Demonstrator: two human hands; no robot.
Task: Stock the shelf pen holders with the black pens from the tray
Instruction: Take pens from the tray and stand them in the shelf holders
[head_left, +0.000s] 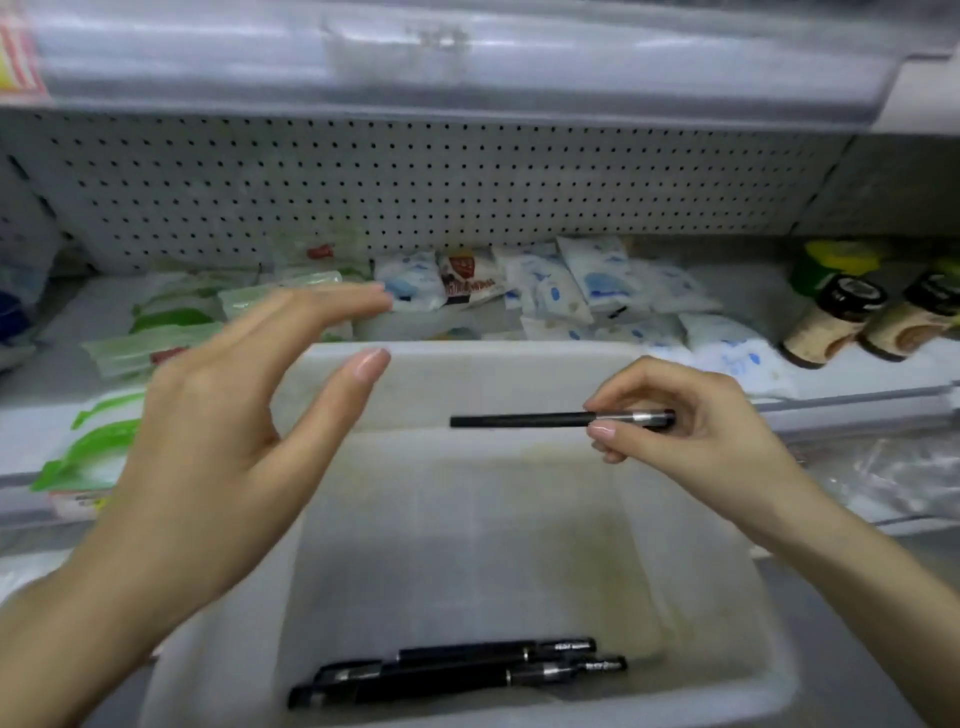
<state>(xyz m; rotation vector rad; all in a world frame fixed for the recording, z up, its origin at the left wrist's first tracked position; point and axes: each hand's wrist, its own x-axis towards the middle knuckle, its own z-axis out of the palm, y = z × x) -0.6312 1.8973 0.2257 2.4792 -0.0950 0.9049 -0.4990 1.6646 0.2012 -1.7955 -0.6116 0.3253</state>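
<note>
The pen (540, 420) is long, thin and black. Near its right end it has a shiny gray part. It lies flat in the air, going from side to side, above the far part of the white tray (493, 384).

The right hand (691, 431) holds the pen by its right end. The fingers (605, 402) curl over the top and the thumb presses from below, so the pen is pinched between them. Most of the pen sticks out to the left, past the fingertips. Its free end points toward the left hand (208, 441) but does not touch it.

The left hand holds nothing. Its fingers are straight and spread wide, with the thumb apart from the others. It is up in the air over the left side of the tray.

More black pens (457, 670) lie at the bottom of the tray, at the near end. They rest side by side and touch each other. They are well below both hands.

Behind the tray is a shelf with a white wall full of little holes (415, 182). White packets (597, 286) with blue marks lie there, green packets (171, 317) on the left, and two jars (831, 322) with dark lids on the right.
</note>
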